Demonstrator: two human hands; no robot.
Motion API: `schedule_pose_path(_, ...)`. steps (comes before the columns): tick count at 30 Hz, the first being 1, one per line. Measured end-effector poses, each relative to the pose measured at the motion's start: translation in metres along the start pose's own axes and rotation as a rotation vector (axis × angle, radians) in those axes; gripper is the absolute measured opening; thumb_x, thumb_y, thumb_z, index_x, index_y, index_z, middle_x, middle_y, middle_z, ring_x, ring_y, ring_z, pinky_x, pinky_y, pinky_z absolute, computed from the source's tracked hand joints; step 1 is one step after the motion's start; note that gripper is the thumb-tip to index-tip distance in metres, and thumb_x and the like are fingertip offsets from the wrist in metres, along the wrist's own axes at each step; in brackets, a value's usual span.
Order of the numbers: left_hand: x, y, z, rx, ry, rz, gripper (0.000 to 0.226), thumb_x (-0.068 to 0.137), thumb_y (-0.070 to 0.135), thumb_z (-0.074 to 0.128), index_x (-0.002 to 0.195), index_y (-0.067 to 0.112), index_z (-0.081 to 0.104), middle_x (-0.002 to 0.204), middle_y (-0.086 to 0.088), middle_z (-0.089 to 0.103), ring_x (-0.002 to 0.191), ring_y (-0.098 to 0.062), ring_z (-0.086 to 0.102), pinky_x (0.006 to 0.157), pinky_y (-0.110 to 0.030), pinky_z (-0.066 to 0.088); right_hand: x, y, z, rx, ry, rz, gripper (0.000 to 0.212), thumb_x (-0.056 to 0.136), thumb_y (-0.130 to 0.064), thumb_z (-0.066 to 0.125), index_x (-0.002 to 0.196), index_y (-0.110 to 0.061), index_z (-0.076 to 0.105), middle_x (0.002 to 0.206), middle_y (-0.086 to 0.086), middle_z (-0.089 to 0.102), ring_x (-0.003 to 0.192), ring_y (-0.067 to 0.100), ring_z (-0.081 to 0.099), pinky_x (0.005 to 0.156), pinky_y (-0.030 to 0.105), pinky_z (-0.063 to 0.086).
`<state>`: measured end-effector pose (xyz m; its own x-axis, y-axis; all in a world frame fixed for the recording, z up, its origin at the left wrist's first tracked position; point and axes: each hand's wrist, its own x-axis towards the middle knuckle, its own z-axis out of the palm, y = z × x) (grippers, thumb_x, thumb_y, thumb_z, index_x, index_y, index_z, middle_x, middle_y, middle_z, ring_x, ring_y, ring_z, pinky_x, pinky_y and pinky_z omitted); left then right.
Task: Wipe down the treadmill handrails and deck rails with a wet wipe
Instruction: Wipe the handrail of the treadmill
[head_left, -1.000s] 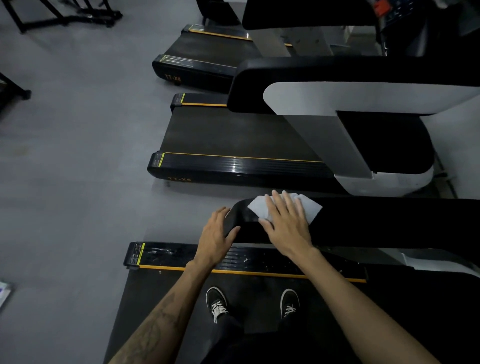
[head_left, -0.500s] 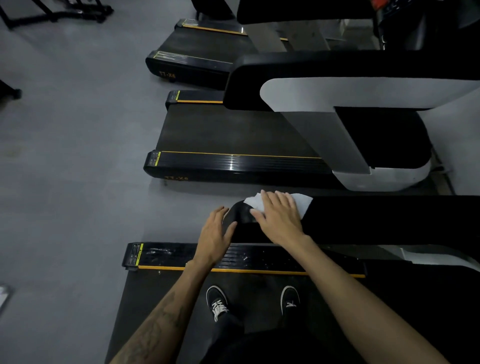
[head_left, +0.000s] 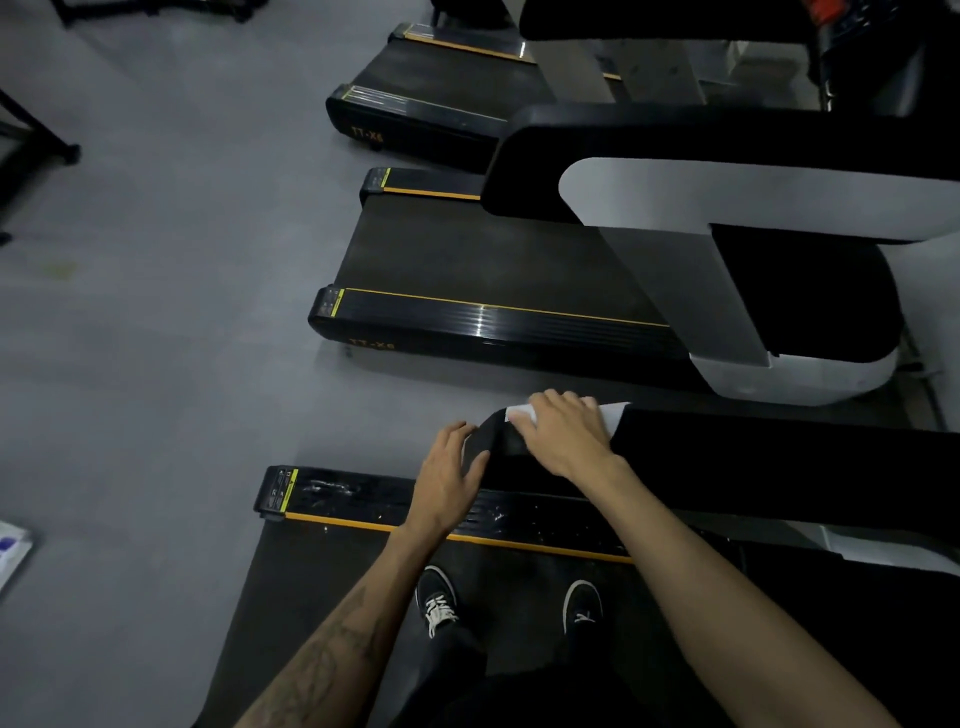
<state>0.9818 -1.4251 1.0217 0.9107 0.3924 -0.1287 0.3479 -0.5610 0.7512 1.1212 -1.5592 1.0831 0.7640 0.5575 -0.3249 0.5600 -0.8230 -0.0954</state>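
Handrail (head_left: 753, 457) runs left-right, its end leftward; right hand (head_left: 563, 439) presses wipe (head_left: 613, 414) flat; left hand (head_left: 447, 480) cups the end, fingers relaxed.

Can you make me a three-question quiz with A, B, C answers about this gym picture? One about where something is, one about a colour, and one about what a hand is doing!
1. Where is the wet wipe?
A. On the floor
B. On the end of the black handrail, under the right hand
C. On the treadmill belt

2. What colour is the stripe along the deck rail beside the shoes?
A. Orange-yellow
B. Blue
C. Pink

3. What is the left hand doing?
A. Squeezing a bottle
B. Hanging at the person's side
C. Resting on the handrail's rounded end with fingers spread

Answers:
1 B, white edges of the wipe show around the right hand's fingers on the rail.
2 A, a thin orange-yellow line runs along the rail's inner edge.
3 C, the fingers lie against the rail's tip and hold nothing.
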Motion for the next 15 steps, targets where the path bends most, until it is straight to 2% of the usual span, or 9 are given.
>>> schedule_pose_path(4, -0.003, -0.008, -0.004, -0.009, 0.012, -0.022, 0.046, 0.104, 0.03, 0.059, 0.145, 0.012, 0.05, 0.148, -0.003, 0.049, 0.135, -0.014, 0.048, 0.112, -0.031, 0.04, 0.001, -0.038, 0.008, -0.13, -0.028, -0.156, 0.057, 0.106, -0.057, 0.026, 0.135, -0.021, 0.059, 0.135, 0.003, 0.058, 0.124, 0.027, 0.051, 0.103, 0.046, 0.034)
schedule_pose_path(7, -0.004, -0.014, -0.009, -0.014, 0.02, -0.038, 0.047, 0.104, 0.032, 0.058, 0.146, 0.014, 0.049, 0.149, -0.001, 0.048, 0.137, -0.013, 0.046, 0.112, -0.03, 0.039, -0.011, -0.024, 0.011, -0.118, 0.021, -0.255, 0.051, 0.105, -0.055, 0.03, 0.141, -0.026, 0.053, 0.138, -0.001, 0.055, 0.125, 0.024, 0.049, 0.105, 0.042, 0.034)
schedule_pose_path(9, -0.004, -0.018, -0.012, -0.013, 0.026, -0.04, 0.048, 0.104, 0.033, 0.058, 0.147, 0.015, 0.048, 0.15, -0.002, 0.048, 0.138, -0.013, 0.046, 0.114, -0.035, 0.041, -0.007, -0.006, 0.007, -0.099, 0.027, -0.19, 0.051, 0.106, -0.055, 0.03, 0.139, -0.025, 0.054, 0.136, 0.002, 0.059, 0.122, 0.026, 0.054, 0.102, 0.043, 0.038)
schedule_pose_path(12, -0.005, -0.02, -0.014, -0.021, 0.029, -0.059, 0.048, 0.104, 0.033, 0.058, 0.147, 0.015, 0.048, 0.151, -0.002, 0.048, 0.139, -0.014, 0.045, 0.113, -0.035, 0.041, 0.01, -0.002, -0.004, -0.101, -0.019, -0.021, 0.061, 0.106, -0.057, 0.026, 0.119, -0.014, 0.067, 0.122, 0.011, 0.068, 0.111, 0.032, 0.062, 0.094, 0.045, 0.045)
schedule_pose_path(13, -0.005, -0.02, -0.014, -0.02, 0.024, -0.063, 0.047, 0.104, 0.031, 0.058, 0.147, 0.014, 0.048, 0.15, -0.003, 0.048, 0.139, -0.015, 0.045, 0.114, -0.035, 0.041, 0.015, -0.01, -0.005, -0.106, -0.036, -0.017, 0.059, 0.107, -0.055, 0.026, 0.115, -0.014, 0.068, 0.119, 0.012, 0.069, 0.109, 0.033, 0.063, 0.092, 0.045, 0.046)
schedule_pose_path(15, -0.005, -0.02, -0.012, -0.019, 0.011, -0.06, 0.047, 0.104, 0.028, 0.059, 0.147, 0.012, 0.049, 0.149, -0.005, 0.049, 0.139, -0.018, 0.046, 0.115, -0.037, 0.041, 0.02, -0.035, -0.005, -0.157, -0.081, -0.079, 0.049, 0.108, -0.047, 0.03, 0.119, -0.016, 0.067, 0.123, 0.013, 0.067, 0.111, 0.033, 0.062, 0.094, 0.045, 0.047)
